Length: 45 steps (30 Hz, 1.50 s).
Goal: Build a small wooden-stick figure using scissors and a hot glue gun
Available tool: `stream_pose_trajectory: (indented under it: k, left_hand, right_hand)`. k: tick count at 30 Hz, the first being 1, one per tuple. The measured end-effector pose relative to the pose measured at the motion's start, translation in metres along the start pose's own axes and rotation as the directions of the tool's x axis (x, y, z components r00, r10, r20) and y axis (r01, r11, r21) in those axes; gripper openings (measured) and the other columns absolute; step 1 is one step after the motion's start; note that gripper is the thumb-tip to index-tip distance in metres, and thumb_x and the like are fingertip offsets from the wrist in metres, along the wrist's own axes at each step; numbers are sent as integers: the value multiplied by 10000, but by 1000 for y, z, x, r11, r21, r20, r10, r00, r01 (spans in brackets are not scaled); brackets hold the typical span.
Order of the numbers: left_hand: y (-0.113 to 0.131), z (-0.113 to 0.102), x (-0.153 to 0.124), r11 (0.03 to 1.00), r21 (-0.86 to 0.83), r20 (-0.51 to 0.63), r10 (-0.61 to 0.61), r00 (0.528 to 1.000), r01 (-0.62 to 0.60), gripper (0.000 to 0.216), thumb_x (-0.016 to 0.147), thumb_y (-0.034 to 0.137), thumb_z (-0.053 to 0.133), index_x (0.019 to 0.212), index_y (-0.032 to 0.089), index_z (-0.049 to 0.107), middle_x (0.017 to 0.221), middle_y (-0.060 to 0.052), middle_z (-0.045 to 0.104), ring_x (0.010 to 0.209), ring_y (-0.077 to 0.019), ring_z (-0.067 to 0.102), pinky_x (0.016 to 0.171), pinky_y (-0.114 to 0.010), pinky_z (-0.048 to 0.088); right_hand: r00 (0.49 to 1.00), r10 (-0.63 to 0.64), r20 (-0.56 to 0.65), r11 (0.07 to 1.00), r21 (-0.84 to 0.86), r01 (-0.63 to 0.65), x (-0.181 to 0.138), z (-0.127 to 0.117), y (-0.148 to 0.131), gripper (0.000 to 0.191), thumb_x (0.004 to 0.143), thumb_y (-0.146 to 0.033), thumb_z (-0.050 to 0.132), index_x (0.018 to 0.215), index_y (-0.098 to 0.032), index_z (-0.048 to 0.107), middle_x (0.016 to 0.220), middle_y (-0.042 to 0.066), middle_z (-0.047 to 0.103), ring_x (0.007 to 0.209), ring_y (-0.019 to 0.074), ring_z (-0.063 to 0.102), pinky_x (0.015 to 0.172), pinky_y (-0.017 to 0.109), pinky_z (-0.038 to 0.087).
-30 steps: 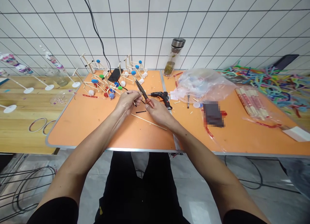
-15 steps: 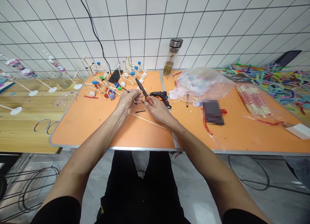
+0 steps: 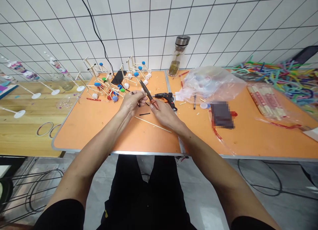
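Note:
My left hand (image 3: pixel 132 102) is closed in a pinch on a thin stick above the orange table (image 3: pixel 99 127). My right hand (image 3: pixel 165 114) is wrapped round the red-brown handles of long-nosed pliers (image 3: pixel 148 93), whose dark jaws point up and away beside the left fingertips. A long wooden skewer (image 3: pixel 152 124) and a short black piece (image 3: pixel 144 114) lie on the table under my hands. A black glue gun (image 3: pixel 166 97) lies just beyond my right hand.
Stick-and-ball models (image 3: pixel 113 81) stand at the table's back left. A glass bottle (image 3: pixel 178 56), a clear plastic bag (image 3: pixel 208 84), a packet of sticks (image 3: pixel 265 100) and a heap of coloured straws (image 3: pixel 280 79) lie to the right. A wooden bench (image 3: pixel 22 124) adjoins on the left.
Both hands stay together in nearly the same place with the pliers and stick. The view has shifted slightly.

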<state>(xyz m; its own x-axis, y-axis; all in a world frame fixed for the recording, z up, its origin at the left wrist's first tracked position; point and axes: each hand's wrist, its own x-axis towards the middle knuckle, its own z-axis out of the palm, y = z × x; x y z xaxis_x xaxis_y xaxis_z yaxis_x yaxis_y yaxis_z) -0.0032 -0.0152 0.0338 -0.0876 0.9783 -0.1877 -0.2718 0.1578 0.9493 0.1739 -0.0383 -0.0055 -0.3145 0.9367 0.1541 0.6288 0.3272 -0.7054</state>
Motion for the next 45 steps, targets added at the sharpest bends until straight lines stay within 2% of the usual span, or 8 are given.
stream_pose_trajectory:
  k: [4,10,20,25,30,34,39,45]
  left_hand:
    - [-1,0,2,1000,5,3,-3,1000,3,144,721,164,810,702,171,667,600,-4,683,458,-79,557,489,-204,430]
    - [0,1,2,1000,-13,8,21,1000,-20,111,700,175,781,670,159,676,596,-25,687,471,-73,556,484,-200,429]
    - [-8,-1,6,1000,-27,-23,7,1000,-8,126,717,170,764,652,158,657,574,-13,670,459,-76,543,469,-197,415]
    - [-7,1,8,1000,0,-43,-25,999,25,126,723,153,764,669,157,651,585,-9,671,473,-74,553,488,-196,420]
    - [-7,3,11,999,-17,-58,-49,997,48,163,748,124,739,642,166,622,570,-6,658,469,-76,544,481,-196,408]
    - [-6,5,11,998,-26,-71,-59,996,58,152,748,117,738,647,157,632,577,-14,668,470,-73,548,481,-191,402]
    - [-2,11,6,999,-17,-47,-44,998,43,162,779,116,742,657,149,640,568,-14,675,457,-66,539,472,-184,408]
    - [8,0,1,998,21,-9,-51,999,51,153,740,129,814,738,152,662,616,-11,713,459,-70,571,486,-183,435]
  right_hand:
    - [1000,16,-12,999,32,-15,1,1,1,311,1102,-392,491,1221,-211,715,1313,186,820,1267,401,733,1095,528,540]
    - [999,25,-21,999,45,-24,4,1,3,264,1089,-447,517,1116,-237,674,1146,135,807,1056,353,729,950,459,541]
    - [999,17,-44,998,57,-15,10,9,9,210,1073,-406,529,919,-264,544,906,64,716,855,268,625,785,362,416]
    - [998,50,-46,998,35,-48,11,10,7,226,1088,-393,541,907,-258,559,933,85,744,865,277,639,782,360,398]
    - [996,71,-62,997,9,-71,11,10,6,207,1090,-381,562,1033,-217,675,1115,145,810,1009,320,711,815,368,428]
    - [994,84,-77,996,-2,-84,11,9,5,251,1099,-399,571,1085,-201,724,1131,149,833,1029,323,733,838,374,457]
    - [982,91,-164,995,43,-85,13,2,2,198,1064,-402,632,1062,-220,710,1132,123,851,1048,305,755,895,372,496]
    - [975,215,-52,958,206,-200,11,-30,7,241,1119,-374,524,940,-241,615,888,57,813,751,218,771,749,322,502]
